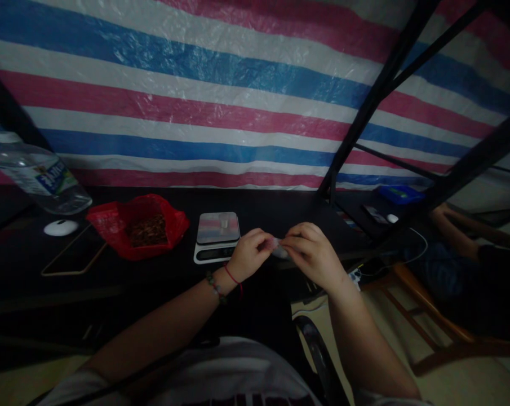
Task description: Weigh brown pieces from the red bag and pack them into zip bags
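In front of my body, my left hand (252, 251) and my right hand (311, 248) pinch the top of what looks like a small clear plastic bag (280, 251) from either side. A pinkish edge shows between the fingertips, and the bag hangs just below them. What is inside it is too dim to make out. To the left of my left hand lies a white digital kitchen scale (204, 245) with a shiny plate. A small clear cup (225, 223) stands on that plate. Left of the scale, a red plastic bag (178, 225) gapes open around small brown pieces (147, 230).
At the left are a phone (71, 254), a white mouse-like object (61, 228) and a large clear bottle (43, 175). A striped plastic sheet (195, 124) hangs behind the black table (271, 206). A black metal post (356, 129) rises at right; beyond it sits another person near a wooden chair (432, 316).
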